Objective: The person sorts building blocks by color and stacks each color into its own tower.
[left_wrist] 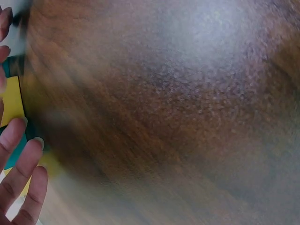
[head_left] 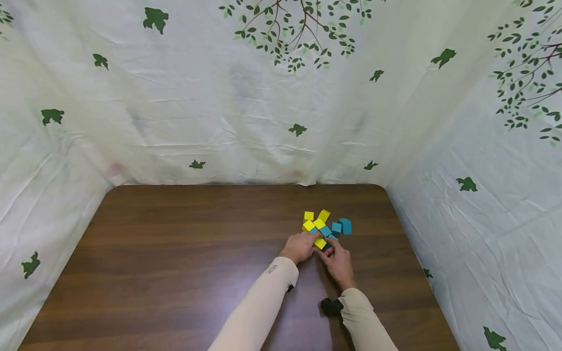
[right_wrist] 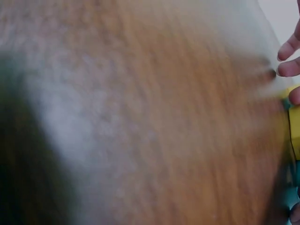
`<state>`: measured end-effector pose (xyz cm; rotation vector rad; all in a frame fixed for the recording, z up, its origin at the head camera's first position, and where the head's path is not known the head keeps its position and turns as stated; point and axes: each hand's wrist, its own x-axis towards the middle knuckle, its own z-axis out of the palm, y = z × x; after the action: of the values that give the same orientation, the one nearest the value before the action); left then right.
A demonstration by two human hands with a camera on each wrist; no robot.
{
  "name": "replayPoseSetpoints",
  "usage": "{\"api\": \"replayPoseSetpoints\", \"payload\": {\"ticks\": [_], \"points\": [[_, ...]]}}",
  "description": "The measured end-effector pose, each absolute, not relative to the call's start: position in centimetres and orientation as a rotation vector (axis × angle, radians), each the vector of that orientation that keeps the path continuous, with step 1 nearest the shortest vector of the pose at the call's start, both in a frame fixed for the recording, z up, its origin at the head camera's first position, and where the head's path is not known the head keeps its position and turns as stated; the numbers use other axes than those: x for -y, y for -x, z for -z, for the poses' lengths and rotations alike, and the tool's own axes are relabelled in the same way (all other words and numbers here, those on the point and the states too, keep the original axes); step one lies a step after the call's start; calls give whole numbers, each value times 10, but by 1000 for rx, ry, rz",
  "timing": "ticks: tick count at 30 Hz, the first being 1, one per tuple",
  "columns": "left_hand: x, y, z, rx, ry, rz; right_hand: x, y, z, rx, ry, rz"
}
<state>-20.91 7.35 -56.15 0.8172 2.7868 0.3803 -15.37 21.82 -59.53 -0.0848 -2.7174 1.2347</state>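
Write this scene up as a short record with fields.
Surface: brown wood-grain table
Blocks: yellow blocks and blue blocks, clustered right of the table's middle; some partly hidden
Left hand: at the cluster's near left edge
Right hand: at its near right edge
Grip: unclear
Clothing: cream sleeves
Backdrop: white curtain with green leafy-branch print

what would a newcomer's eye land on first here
Probably the bright yellow blocks and blue blocks, clustered toward the far right of the brown table. Next, the left hand and right hand at the cluster's near side. Behind, a pale curtain carries green leafy prints.
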Motion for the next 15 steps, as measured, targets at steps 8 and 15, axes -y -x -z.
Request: {"api": "replayPoseSetpoints", "payload": {"ticks": [8, 15], "points": [[-73, 210, 564, -2763, -774, -402, -215, 152, 596, 2716, 83, -1256], [-70, 208, 567, -2751, -802, -406, -214, 149, 598, 2746, 88, -1265]]}}
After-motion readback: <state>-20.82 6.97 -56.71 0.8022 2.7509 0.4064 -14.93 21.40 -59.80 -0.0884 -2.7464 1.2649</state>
